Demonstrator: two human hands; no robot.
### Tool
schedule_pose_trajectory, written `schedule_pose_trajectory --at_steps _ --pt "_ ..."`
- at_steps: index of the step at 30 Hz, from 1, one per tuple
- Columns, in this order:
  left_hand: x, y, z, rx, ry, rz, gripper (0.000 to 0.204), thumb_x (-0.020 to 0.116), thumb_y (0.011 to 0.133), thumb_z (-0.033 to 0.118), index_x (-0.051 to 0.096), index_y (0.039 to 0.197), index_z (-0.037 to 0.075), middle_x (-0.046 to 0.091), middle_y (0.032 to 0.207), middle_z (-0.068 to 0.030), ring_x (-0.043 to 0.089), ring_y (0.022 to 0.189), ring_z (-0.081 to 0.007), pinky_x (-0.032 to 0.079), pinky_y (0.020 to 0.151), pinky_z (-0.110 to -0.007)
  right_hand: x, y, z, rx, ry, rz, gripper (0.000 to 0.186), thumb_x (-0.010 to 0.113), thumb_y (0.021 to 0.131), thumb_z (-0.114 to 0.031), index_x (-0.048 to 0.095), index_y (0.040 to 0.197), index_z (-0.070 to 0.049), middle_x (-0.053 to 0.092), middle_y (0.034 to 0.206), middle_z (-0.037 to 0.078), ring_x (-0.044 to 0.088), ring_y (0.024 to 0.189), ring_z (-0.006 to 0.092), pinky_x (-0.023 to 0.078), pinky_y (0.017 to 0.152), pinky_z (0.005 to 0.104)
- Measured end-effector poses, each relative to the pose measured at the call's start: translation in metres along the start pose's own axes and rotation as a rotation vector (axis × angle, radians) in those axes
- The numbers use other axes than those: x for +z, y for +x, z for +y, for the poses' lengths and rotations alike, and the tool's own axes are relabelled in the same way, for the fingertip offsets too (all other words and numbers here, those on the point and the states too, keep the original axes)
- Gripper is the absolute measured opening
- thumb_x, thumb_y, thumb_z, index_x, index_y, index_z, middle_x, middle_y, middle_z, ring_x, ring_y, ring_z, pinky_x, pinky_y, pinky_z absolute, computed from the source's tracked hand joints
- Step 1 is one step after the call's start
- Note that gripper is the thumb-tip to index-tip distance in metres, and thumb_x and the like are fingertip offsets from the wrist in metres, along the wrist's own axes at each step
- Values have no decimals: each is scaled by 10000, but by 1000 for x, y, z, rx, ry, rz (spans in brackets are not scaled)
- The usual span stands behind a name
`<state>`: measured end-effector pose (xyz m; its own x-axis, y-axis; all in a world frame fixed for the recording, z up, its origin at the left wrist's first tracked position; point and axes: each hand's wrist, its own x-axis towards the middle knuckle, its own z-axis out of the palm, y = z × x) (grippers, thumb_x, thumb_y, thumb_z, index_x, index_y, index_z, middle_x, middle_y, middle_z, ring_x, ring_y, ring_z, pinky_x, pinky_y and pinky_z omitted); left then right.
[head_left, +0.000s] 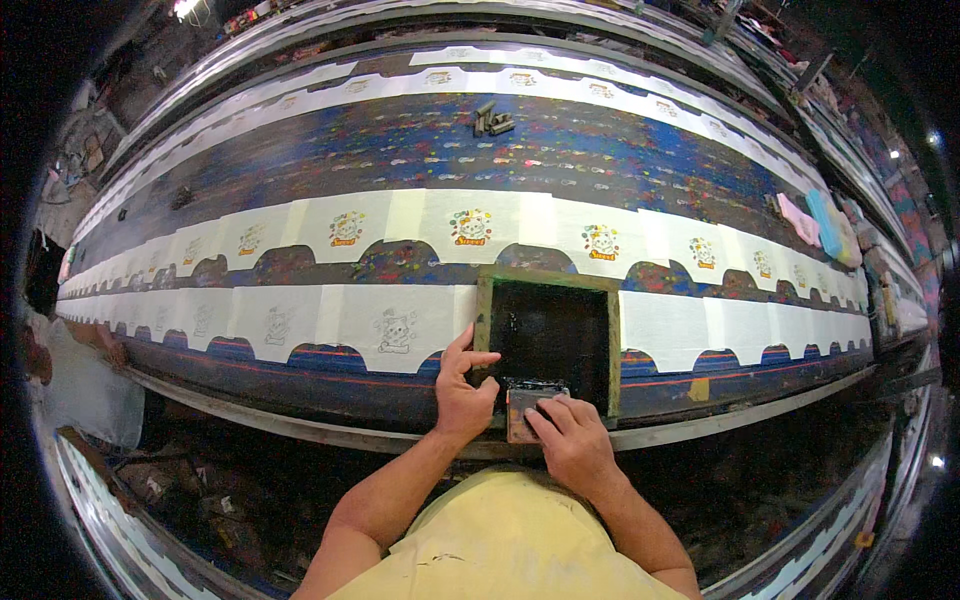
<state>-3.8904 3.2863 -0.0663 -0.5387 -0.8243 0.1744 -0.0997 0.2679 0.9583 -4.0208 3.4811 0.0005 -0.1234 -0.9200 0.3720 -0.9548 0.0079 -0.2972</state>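
Screen-printing frame (548, 345), green-edged with a dark mesh, lies flat on the near row of white fabric pieces (300, 322) along the long paint-stained printing table (400, 150). Left hand (462, 392) sits at the frame's near-left corner, fingers spread, forefinger and thumb pressing on the wooden edge; nothing enclosed in it. Right hand (570, 440) at the frame's near edge, fingers curled down over a squeegee (528, 403), gripping its block from above.

Beyond the frame, the far row (470, 228) already carries coloured cat motifs; left of the frame, near-row pieces show grey outline motifs only.

Risks, as judged: frame creeping under the one-corner hold would smear or misregister the print; uneven squeegee pressure could leave patchy ink; ink at the near edge may foul the fingers and mark the fabric. Folded coloured cloths (820, 222) lie far right of the frame.
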Motion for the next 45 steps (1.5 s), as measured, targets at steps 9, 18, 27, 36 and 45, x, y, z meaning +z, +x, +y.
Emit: schedule_pose_trajectory --at_steps 9,18,27,36,45 --pt "-6 8 -16 -75 -168 -14 342 766 973 -19 804 1305 55 610 1659 -253 593 1541 -377 455 1278 -458 -52 91 69 -2 208 -350 305 740 915 40 786 1205 -39 772 1128 177 751 1095 400 632 936 493" --pt "-23 21 -1 -141 -92 -124 462 776 933 -58 766 1380 53 583 1647 -221 620 1507 -343 538 1226 -439 -18 139 101 86 63 -121 393 724 915 59 797 1284 -54 776 1181 170 733 1129 413 614 983 510" --pt "-20 17 -10 -91 -79 -126 481 758 942 -89 745 1403 51 560 1680 -221 583 1547 -335 481 1277 -445 -15 54 31 37 19 -146 456 733 857 -27 802 1307 -58 760 1213 130 724 1091 352 577 977 492" --pt "-5 3 3 7 107 -63 450 783 890 -56 777 1328 47 569 1657 -265 556 1559 -415 425 1301 -482 -18 10 9 74 133 -190 457 834 885 -145 783 1336 -87 725 1336 138 687 1286 385 567 1065 526" --pt "25 -10 18 159 190 42 417 697 791 -113 807 1166 32 560 1665 -311 532 1573 -448 400 1311 -520 -35 -67 56 573 288 309 468 887 952 -147 753 1390 -54 682 1501 202 627 1438 408 483 1222 506"
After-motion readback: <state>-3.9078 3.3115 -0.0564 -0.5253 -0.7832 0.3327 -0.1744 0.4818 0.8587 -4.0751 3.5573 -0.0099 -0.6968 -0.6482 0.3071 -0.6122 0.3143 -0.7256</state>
